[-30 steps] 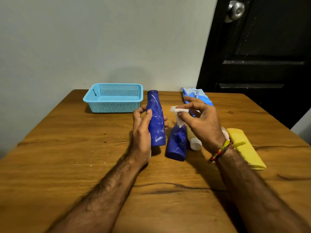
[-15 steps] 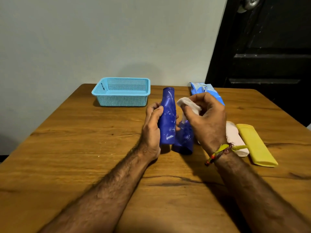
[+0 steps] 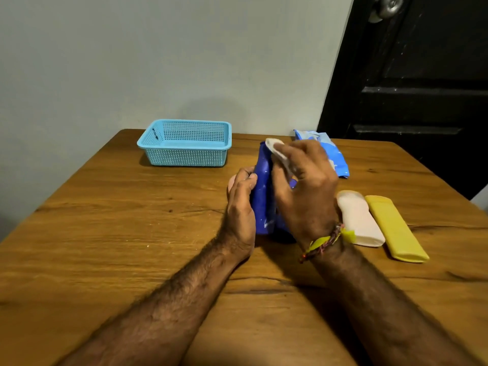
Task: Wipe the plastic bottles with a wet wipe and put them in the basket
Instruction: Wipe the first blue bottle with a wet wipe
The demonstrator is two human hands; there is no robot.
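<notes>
Two hands meet over the wooden table [image 3: 105, 233], and you will find most of the action masked by them. Your left hand [image 3: 241, 207] grips a dark blue bottle [image 3: 262, 186] standing upright, fingers curled round its left side; the bottle's base sits at or just above the tabletop, and contact cannot be confirmed. Your right hand [image 3: 303, 191] presses a white wet wipe [image 3: 277, 151] against the bottle's neck and right flank, fingers curled over the cloth, so the bottle's top and most of its right side are hidden. A second dark blue shape [image 3: 286, 225] shows under that hand, just right of the held bottle; too little is visible to say how it lies. Right of the held bottle, and near it, a pale pink bottle [image 3: 361, 220] lies on its side, its near-left corner covered by the thread bracelet [image 3: 324, 241] on your right wrist. A yellow bottle [image 3: 393, 228] lies touching the pink one on its far side from the held bottle. Behind the held bottle and to its right, a blue wipes pack [image 3: 335, 157] is partly blocked by your right hand. Left of the held bottle and farther back, well apart, sits the light blue basket [image 3: 184, 157]; nothing shows through its mesh. Beyond the pack, a dark door [image 3: 422, 88] is cut off by the frame, its knob [image 3: 386, 6] only partly in view.
</notes>
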